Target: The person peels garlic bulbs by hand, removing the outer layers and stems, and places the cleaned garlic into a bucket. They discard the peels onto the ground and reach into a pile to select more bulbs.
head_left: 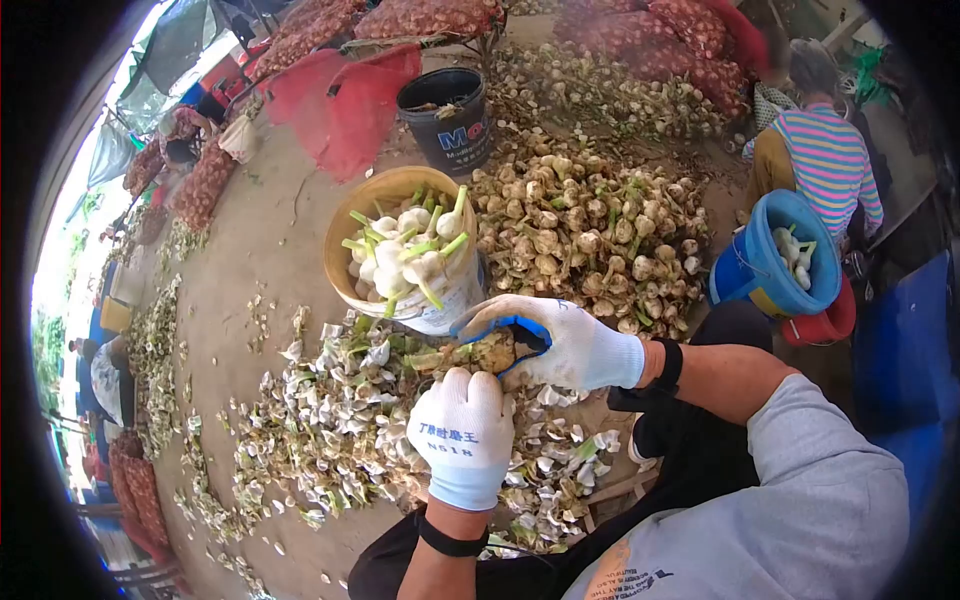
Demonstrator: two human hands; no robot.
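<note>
Both my hands wear white gloves with blue palms and meet in front of me. My right hand [575, 345] closes around a brown, unpeeled garlic bulb [490, 352], its stem end pointing left. My left hand [462, 430] is curled against the near side of the same bulb, knuckles up; its fingertips are hidden. Just beyond stands a pale yellow bucket [340, 255] filled with white peeled garlic bulbs [412, 250] with green stems. Under and left of my hands, garlic skins [330, 430] cover the ground.
A large heap of unpeeled garlic [590, 230] lies beyond my hands. A black bucket [445, 140] stands behind the yellow one. On the right are a blue bucket [750, 265] with some garlic and a seated person in a striped top [825, 160]. Red mesh sacks [430, 18] line the back.
</note>
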